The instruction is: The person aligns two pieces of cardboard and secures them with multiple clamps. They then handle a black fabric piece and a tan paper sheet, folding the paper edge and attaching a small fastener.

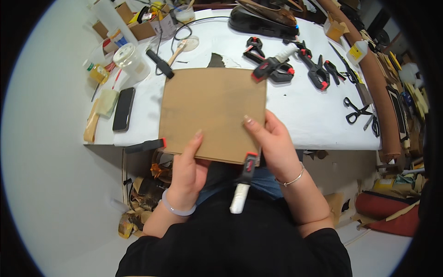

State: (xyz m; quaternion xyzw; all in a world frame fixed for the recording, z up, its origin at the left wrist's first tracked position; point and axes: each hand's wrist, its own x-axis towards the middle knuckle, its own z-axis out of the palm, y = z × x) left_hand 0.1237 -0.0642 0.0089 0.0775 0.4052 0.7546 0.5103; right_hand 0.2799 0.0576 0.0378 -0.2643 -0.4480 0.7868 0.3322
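A flat square brown board (207, 111), layered at its near edge, is held up between my two hands over the front of the table. My left hand (187, 171) grips its near edge, thumb on top and fingers underneath. At the right edge my right hand (274, 143) grips it the same way. Spring clamps bite its corners: a black one (160, 63) at far left, one with a white-wrapped handle (272, 64) at far right, a red-tipped one (145, 145) at near left, and another white-handled one (249, 168) at near right.
Loose black clamps (316, 71) lie on the white table (314, 124), with scissors (356, 111) to the right. A phone (123, 109), a brush (94, 115) and a clear jar (131, 62) are at the left. Behind stands a black device (258, 25); a brown roll (378, 106) borders the right.
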